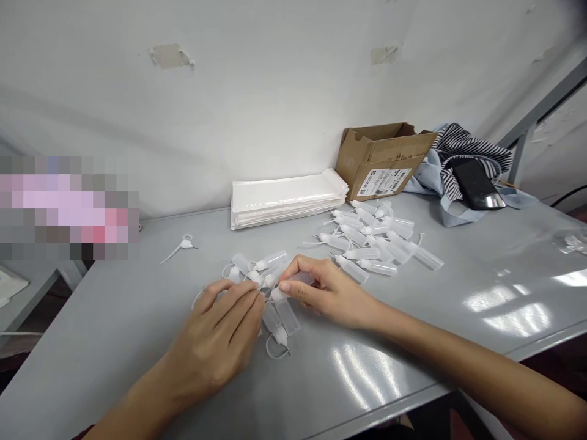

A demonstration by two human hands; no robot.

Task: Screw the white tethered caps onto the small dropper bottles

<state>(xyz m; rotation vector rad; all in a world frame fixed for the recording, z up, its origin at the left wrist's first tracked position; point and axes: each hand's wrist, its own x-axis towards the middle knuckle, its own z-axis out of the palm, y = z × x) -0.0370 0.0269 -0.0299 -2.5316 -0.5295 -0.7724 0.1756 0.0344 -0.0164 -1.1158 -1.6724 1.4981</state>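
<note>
My right hand (328, 290) pinches a small translucent squeeze bottle (302, 278) with a white cap, its tip end toward my left hand. My left hand (227, 324) is closed close beside that tip, the fingers together and bent; what they hold is hidden. Under and around both hands lie several similar needle-tip bottles (288, 318), with white strap caps, partly covered by the fingers. A loose white needle cap with a looped strap (185, 243) lies apart on the grey table (114, 342), to the left.
A larger pile of the same bottles (383, 244) lies at the right. Behind are a stack of white padded envelopes (288, 195) and an open cardboard box (389, 159). A black phone (477, 183) lies on striped and blue cloth (472, 143).
</note>
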